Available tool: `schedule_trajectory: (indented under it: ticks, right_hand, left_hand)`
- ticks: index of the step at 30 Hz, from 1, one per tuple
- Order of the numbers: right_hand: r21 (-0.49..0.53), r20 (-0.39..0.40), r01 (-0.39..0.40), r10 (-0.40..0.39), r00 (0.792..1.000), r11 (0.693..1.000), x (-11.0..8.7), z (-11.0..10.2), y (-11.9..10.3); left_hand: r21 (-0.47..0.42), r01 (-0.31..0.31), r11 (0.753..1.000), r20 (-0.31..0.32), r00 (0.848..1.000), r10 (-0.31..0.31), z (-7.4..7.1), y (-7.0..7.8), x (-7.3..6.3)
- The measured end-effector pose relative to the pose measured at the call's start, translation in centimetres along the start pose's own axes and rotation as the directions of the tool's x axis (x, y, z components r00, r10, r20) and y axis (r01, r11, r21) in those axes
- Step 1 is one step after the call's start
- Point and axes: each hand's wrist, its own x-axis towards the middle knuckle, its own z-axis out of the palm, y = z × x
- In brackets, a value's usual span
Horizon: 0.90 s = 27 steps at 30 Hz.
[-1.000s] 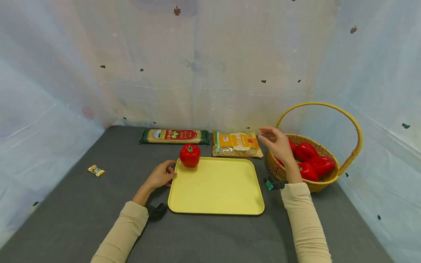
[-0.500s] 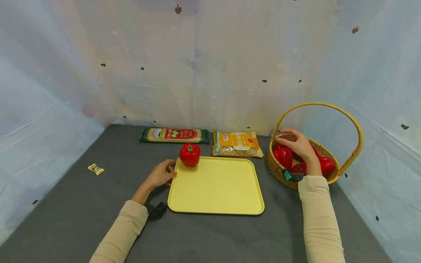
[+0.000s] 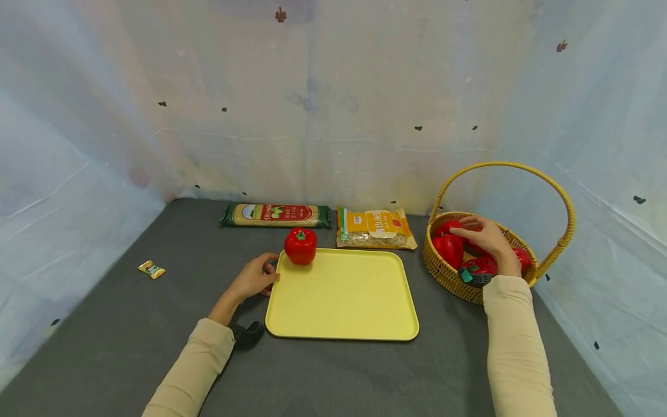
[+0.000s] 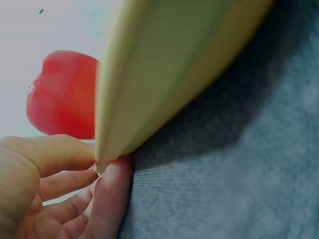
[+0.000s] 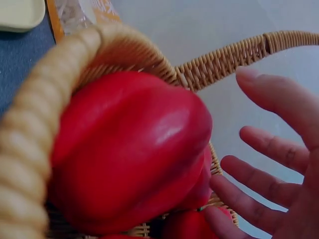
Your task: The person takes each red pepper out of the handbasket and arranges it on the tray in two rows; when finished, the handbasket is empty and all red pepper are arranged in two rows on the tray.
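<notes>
A yellow tray [image 3: 341, 295] lies on the dark tabletop, and a red bell pepper [image 3: 300, 247] stands at its back left corner. My left hand [image 3: 252, 277] pinches the tray's left rim between thumb and fingers, plainly seen in the left wrist view around the tray edge [image 4: 164, 64]. Over the wicker basket [image 3: 442, 277] at the right is my right hand [image 3: 484, 238], fingers spread and slightly bent, holding nothing. Several red bell peppers [image 3: 448, 250] fill the basket. A large pepper [image 5: 134, 149] sits beside the right hand's fingertips in the right wrist view.
Behind the tray lie a long green-and-gold pack [image 3: 276, 215] and an orange bag of dry food [image 3: 375, 229]. The basket's tall handle [image 3: 521, 169] arches up behind the right hand. A small gold-wrapped packet [image 3: 151, 269] rests at the left.
My right hand has moved right, from beside the orange bag to over the basket, then slightly lower among the peppers. The left hand stays at the tray's rim.
</notes>
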Motion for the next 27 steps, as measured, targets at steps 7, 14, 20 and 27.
schedule_trajectory:
  ticks: [7, 14, 20, 27]
  right_hand:
    - [0.017, 0.106, -0.070, 0.068, 0.992, 0.997, 0.11, -0.18, 0.49]
    - [0.013, 0.145, -0.063, 0.061, 0.988, 0.998, 0.11, 0.00, 0.75]
    - [0.028, 0.219, -0.054, 0.047, 0.975, 0.998, 0.19, -0.02, 0.81]
    - [0.024, 0.282, -0.045, 0.036, 0.959, 0.999, 0.30, -0.12, 1.00]
  left_hand:
    - [-0.011, 0.003, 1.000, 0.003, 1.000, -0.003, 0.05, -0.12, 0.05]
    - [-0.006, 0.007, 1.000, -0.004, 1.000, -0.007, 0.06, -0.05, 0.02]
    - [0.008, 0.002, 1.000, -0.003, 1.000, -0.002, 0.12, -0.16, 0.07]
    - [0.002, -0.001, 1.000, 0.000, 1.000, 0.001, 0.08, -0.23, 0.07]
